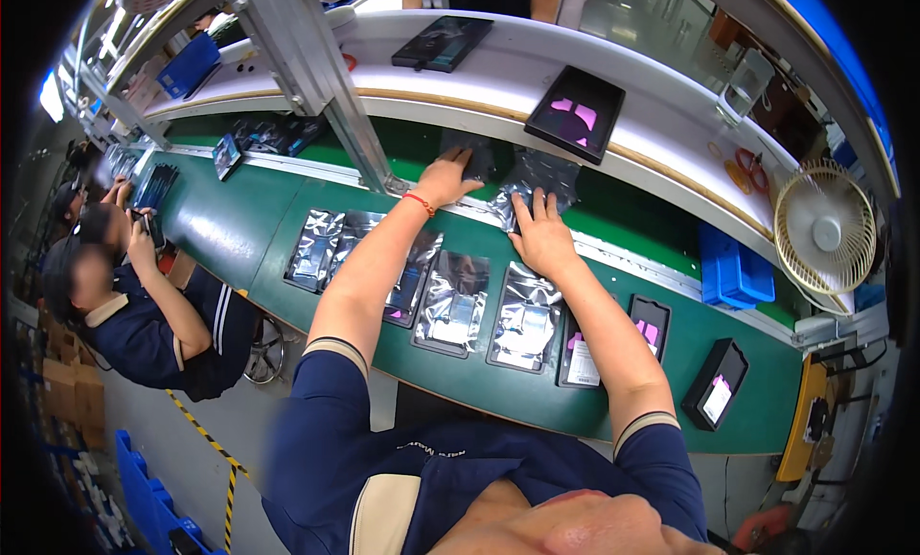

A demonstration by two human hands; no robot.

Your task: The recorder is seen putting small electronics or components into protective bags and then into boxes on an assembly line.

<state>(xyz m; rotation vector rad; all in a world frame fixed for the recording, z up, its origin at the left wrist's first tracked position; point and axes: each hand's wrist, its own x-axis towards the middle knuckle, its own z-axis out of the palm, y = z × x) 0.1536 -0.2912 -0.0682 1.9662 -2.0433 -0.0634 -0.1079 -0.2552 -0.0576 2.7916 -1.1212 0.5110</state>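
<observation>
My left hand (444, 182) lies at the back of the green bench, its thumb spread from the fingers, which rest on a dark, shiny plastic bag (476, 158). Beside it, my right hand (543, 237) has its fingers stretched out over a crinkled, see-through silvery bag (548, 175). Both palms face down and neither is closed round anything. Below my arms stands a row of shallow black trays, several covered by silvery bags, among them one bagged tray (452, 303) and another bagged tray (525, 317). A black tray (651, 319) at the right shows pink pieces.
Above the bench runs a white shelf (661, 124) with a black tray (577, 114) on its edge. A metal post (321, 71) rises left of my hands. A blue bin (733, 272) and a fan (824, 227) stand right. A co-worker (144, 296) sits left.
</observation>
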